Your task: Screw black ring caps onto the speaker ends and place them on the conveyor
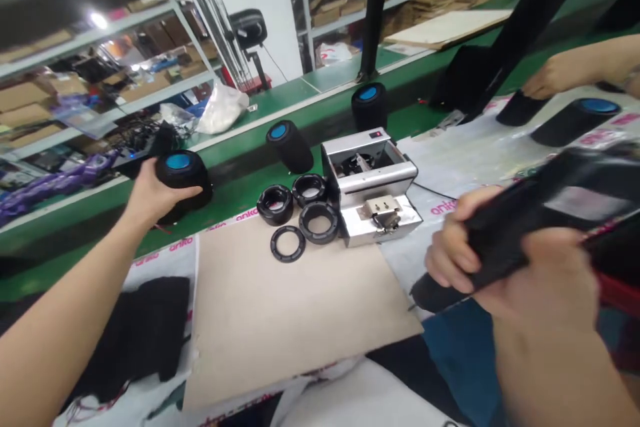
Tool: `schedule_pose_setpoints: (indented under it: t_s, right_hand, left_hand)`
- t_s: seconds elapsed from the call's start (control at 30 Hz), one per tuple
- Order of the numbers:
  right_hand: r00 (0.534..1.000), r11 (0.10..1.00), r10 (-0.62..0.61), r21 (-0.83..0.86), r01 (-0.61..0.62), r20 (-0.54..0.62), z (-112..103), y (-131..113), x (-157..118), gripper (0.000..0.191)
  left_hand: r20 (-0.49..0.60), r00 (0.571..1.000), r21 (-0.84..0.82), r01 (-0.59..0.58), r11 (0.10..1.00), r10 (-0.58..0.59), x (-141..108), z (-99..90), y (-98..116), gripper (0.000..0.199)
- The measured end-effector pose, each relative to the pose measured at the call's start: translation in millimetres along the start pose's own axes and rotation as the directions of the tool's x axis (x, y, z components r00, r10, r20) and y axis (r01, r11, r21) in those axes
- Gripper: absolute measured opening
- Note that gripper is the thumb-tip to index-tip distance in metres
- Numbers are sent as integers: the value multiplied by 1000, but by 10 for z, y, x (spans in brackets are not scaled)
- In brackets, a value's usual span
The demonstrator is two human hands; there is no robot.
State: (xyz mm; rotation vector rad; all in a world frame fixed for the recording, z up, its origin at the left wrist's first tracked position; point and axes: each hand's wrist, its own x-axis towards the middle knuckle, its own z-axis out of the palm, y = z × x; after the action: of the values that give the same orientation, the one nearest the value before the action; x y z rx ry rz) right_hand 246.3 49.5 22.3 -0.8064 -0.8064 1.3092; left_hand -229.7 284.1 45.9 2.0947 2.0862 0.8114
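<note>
Left hand, fingers spread, cupping a black cylindrical speaker at left of frame, blue end up; right hand clenched around a black cylinder, long axis rising toward the right edge.

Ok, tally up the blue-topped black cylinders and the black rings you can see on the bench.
Blue-topped black cylinders: 4, one in the left hand
Thick black rings: 3
Flat black ring: 1
Total: 8
Not counted: a black cylinder with its top hidden under a co-worker's hand.
</note>
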Motion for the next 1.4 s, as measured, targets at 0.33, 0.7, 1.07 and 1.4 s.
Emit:
schedule_pose_setpoints:
  t_s: [0.33, 0.7, 1.07, 1.4]
  right_hand:
    - [906, 420, 369, -907, 39, 210, 960, 609, 254, 47]
    - [898, -10, 358, -960, 280, 258, 1267, 1398, 336, 41]
    - [807, 209, 387, -894, 395, 447, 1018, 1156, 228, 71]
    - [904, 269, 268, -927, 262, 334, 960, 980, 170, 42]
  left_hand:
    - [-195, 962, -420, 95, 902, -192, -2435, -171, 507, 97]
    - [-149, 985, -602, -18, 799, -90, -3099, 535, 504, 103]
    - [-150, 987, -665, -56, 745, -60, -3215, 528, 588, 103]
    - [-185, 983, -634, -130, 763, 14, -3221, 518, 577, 108]
